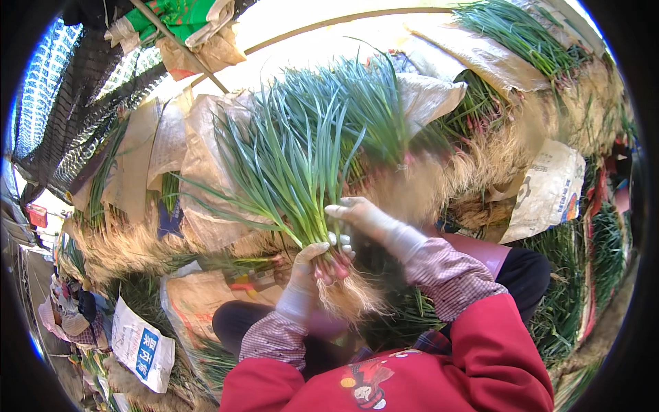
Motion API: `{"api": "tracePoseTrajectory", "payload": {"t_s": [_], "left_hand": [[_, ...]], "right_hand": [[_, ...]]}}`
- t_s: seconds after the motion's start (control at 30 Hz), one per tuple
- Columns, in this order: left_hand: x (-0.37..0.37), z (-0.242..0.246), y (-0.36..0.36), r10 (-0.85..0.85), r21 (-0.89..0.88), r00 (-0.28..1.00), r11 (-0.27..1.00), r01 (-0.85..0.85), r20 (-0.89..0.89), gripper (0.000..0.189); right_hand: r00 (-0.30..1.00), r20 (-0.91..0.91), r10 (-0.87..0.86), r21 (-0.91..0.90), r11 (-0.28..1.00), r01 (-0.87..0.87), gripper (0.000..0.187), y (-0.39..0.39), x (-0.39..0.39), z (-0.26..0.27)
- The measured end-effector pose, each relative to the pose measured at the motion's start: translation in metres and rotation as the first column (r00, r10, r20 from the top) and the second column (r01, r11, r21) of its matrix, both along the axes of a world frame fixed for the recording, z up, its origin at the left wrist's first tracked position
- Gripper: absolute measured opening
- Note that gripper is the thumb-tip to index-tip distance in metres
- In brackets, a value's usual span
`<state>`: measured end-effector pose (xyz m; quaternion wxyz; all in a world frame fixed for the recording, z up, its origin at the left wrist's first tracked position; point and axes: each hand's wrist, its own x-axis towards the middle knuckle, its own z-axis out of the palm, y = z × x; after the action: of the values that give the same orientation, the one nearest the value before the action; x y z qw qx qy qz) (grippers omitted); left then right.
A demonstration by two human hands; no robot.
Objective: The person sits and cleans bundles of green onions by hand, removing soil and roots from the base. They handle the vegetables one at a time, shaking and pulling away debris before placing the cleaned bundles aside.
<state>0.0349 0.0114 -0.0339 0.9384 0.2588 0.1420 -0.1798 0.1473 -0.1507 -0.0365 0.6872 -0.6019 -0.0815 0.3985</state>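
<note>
Before me is a bunch of green onions [304,190] with reddish bulbs and pale hairy roots hanging down. My left hand [316,252], in a whitish glove, is closed round its stalks just above the bulbs. My right hand [355,213], gloved too, touches the right side of the same bunch, thumb and fingers at the stalks; whether it grips any is hard to tell. Behind the held bunch stands a large pile of green onions [376,113], leaves up and roots towards me.
A woven sack [206,116] drapes the pile on the left, and a printed sack [545,190] lies at the right. Another printed sack [141,345] is at the lower left, near a person in a hat [74,319]. More onions [556,288] lie at my right.
</note>
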Motion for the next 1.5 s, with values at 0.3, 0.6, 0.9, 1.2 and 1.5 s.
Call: {"api": "tracePoseTrajectory", "payload": {"t_s": [0.3,0.6,0.9,1.2,1.5], "left_hand": [[-0.002,0.015,-0.018,0.109,0.139,0.989,0.986,-0.095,-0.098,0.03],[0.002,0.073,0.022,0.225,-0.072,0.914,0.974,-0.213,0.337,0.065],[0.025,0.032,-0.022,-0.046,0.25,0.998,0.968,0.033,0.046,0.053],[0.02,0.001,-0.034,-0.231,0.323,0.971,0.916,0.239,-0.062,0.042],[0.014,0.016,-0.042,0.095,0.229,0.979,0.972,-0.052,-0.179,0.034]], "right_hand": [[0.631,0.491,-0.6,-0.122,0.67,0.732,0.035,-0.019,0.012,-0.047],[0.449,0.759,0.472,-0.65,0.507,0.566,0.055,-0.111,0.015,-0.001],[0.362,0.887,0.287,-0.462,0.548,0.697,0.018,-0.08,0.0,0.031],[0.984,0.157,0.09,-0.443,0.896,-0.011,0.073,-0.078,-0.019,0.043],[0.726,-0.635,-0.263,0.203,0.85,0.485,0.016,-0.034,0.005,-0.016]]}}
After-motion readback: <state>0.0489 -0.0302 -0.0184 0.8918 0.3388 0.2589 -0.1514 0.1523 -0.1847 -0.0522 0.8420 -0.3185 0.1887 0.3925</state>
